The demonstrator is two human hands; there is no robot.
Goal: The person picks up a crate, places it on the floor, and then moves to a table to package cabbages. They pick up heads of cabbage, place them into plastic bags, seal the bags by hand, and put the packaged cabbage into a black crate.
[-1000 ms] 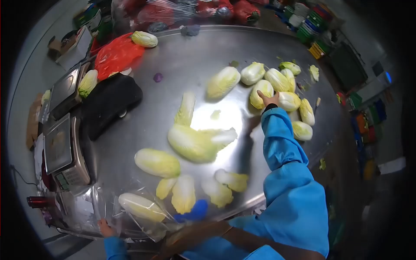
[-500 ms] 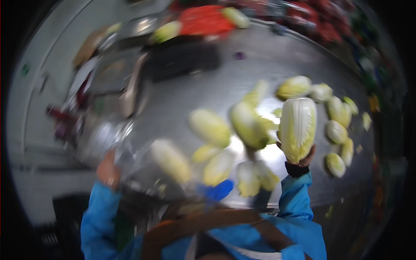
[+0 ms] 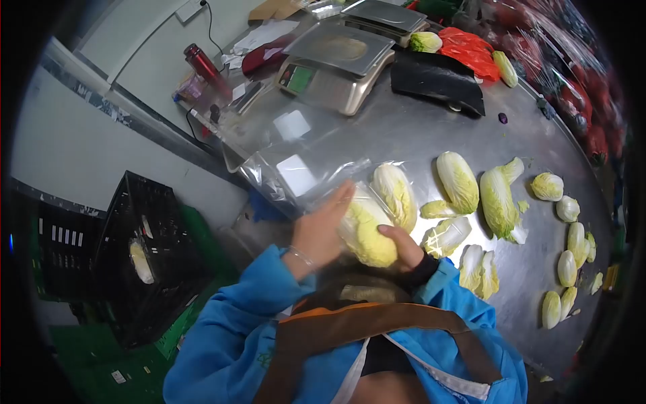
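Note:
Close to the body, a pale yellow napa cabbage point(image 3: 369, 232) sits between my two hands, its far end inside a clear plastic bag point(image 3: 269, 176). My left hand point(image 3: 319, 232) presses along the bag and the cabbage's left side. With thumb showing, my right hand point(image 3: 405, 250) grips the cabbage's lower right; its other fingers are hidden. Just beyond lies another cabbage point(image 3: 396, 195), and to the right are a larger cabbage point(image 3: 457, 182) and a leafy one point(image 3: 498, 202).
A scale point(image 3: 336, 67) stands at the back of the metal table point(image 3: 431, 135), near a black sheet point(image 3: 437, 82) and a red bag point(image 3: 468, 50). Small cabbages line the right side. A black crate point(image 3: 145, 249) is at the lower left, beside a red bottle point(image 3: 202, 64) farther back.
The view has turned left. My right hand has brought the cabbage from the right to my left hand, and its end is now in the plastic bag.

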